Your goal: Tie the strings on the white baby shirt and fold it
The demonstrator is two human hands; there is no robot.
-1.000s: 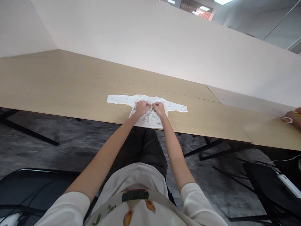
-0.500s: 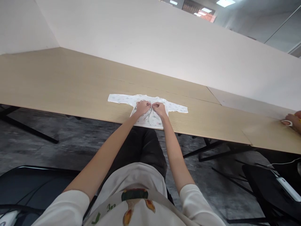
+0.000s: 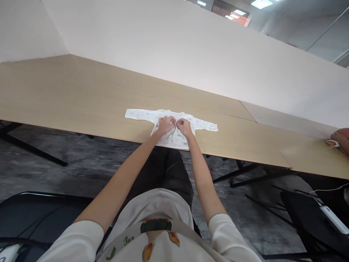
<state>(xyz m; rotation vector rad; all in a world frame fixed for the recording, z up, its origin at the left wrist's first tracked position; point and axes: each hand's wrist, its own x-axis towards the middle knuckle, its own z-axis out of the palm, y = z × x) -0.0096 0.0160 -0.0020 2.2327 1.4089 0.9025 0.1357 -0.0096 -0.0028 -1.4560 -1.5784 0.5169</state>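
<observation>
A small white baby shirt with a light print lies spread on the wooden table, both sleeves stretched out to the sides. Its lower hem reaches the table's front edge. My left hand is closed in a pinch on the cloth at the middle of the chest. Close beside it, my right hand pinches the other side of the shirt's front opening. The two sets of fingertips almost meet. Whatever small fastening may be between the fingers is too small to make out.
A white partition stands along the table's back. At the far right, another person's hand holds something white and round. Black chairs stand below at the left and right; a white device rests on the right one.
Almost nothing differs. My fingers shift slightly at the shirt's front opening, while the shirt stays in place. The other person's hand at the far right has moved a little.
</observation>
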